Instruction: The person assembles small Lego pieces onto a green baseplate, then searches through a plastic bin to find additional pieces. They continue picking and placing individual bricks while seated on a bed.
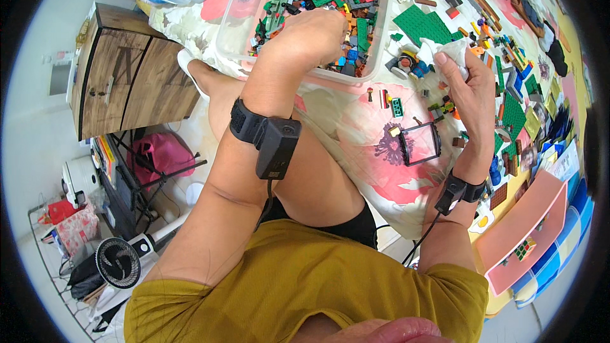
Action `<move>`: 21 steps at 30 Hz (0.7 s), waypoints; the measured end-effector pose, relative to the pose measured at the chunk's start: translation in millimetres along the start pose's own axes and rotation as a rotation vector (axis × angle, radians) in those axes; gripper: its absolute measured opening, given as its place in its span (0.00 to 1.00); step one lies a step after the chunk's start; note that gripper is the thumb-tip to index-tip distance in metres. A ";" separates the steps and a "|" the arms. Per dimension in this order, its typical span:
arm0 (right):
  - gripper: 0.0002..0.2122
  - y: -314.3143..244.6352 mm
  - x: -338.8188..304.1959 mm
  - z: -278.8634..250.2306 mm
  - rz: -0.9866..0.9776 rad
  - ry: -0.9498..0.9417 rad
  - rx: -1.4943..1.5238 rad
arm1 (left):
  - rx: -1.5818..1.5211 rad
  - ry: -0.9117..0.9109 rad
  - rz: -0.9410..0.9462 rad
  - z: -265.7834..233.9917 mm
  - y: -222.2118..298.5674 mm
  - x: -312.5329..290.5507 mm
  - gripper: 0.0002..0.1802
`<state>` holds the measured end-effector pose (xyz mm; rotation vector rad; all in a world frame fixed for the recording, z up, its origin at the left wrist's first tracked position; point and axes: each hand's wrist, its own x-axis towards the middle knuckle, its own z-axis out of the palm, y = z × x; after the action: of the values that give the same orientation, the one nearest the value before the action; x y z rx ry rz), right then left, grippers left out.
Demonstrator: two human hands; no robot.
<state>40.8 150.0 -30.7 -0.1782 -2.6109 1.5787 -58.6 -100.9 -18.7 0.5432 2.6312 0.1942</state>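
My left hand [311, 38] is over the clear bin [234, 25] at the upper middle of the frame, fingers curled down toward the loose bricks [368, 16]; the back of the hand hides the fingertips, so I cannot tell how far apart they are or whether they have hold of a brick. My right hand [469, 86], right of the middle, has its thumb and fingers pinched together on a crumpled white wad [454, 52]. Paper or cloth, I cannot say.

I judge the wad feather-light and limp: any fold will do to grip, though it may tear if it is paper. The bricks look light, stiff and smooth, apt to slide over one another; the side walls of each are the place to pinch. The thin black frame piece [421, 143] looks easiest to snap, so I would take it by a corner. The green baseplate [427, 25] seems rigid enough to lift by its edge.

Under all this lies a flowered cloth [346, 124], soft and slightly rumpled, with loose pieces spread over the right of the frame. A pink tray [495, 251] sits at the lower right. Around me, a wooden cabinet [133, 70] stands at the upper left, with a pink bag [162, 159] below it and a black fan [117, 262] at the lower left.
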 end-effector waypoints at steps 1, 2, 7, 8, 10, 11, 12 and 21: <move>0.14 -0.7 -0.7 0.2 0.011 0.009 0.016 | 0.002 0.010 0.004 0.0 0.3 0.0 0.12; 0.14 -1.2 -1.4 0.4 0.021 0.019 0.032 | 0.003 0.020 0.008 0.0 0.9 -0.2 0.12; 0.14 -0.4 -0.8 1.2 0.023 0.035 0.048 | 0.045 0.011 -0.020 -2.7 6.1 -1.9 0.13; 0.14 0.2 -0.2 1.8 0.020 0.045 0.059 | 0.046 0.005 -0.032 -4.0 6.8 -2.3 0.14; 0.14 1.4 0.8 2.5 0.027 0.065 0.076 | 0.044 -0.027 -0.042 -5.9 7.9 -2.8 0.14; 0.14 1.9 1.2 2.8 0.036 0.074 0.083 | 0.048 -0.040 -0.047 -6.5 8.0 -3.1 0.14; 0.14 2.4 1.5 2.9 0.045 0.084 0.090 | 0.052 -0.045 -0.040 -6.3 8.0 -3.5 0.14; 0.14 0.5 1.4 0.3 0.042 0.233 0.195 | -0.234 0.128 0.114 -10.8 -6.2 -1.8 0.12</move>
<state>39.5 150.1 -31.2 -0.3804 -2.2797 1.6995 -64.1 -107.8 -9.7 0.6179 2.6509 0.5821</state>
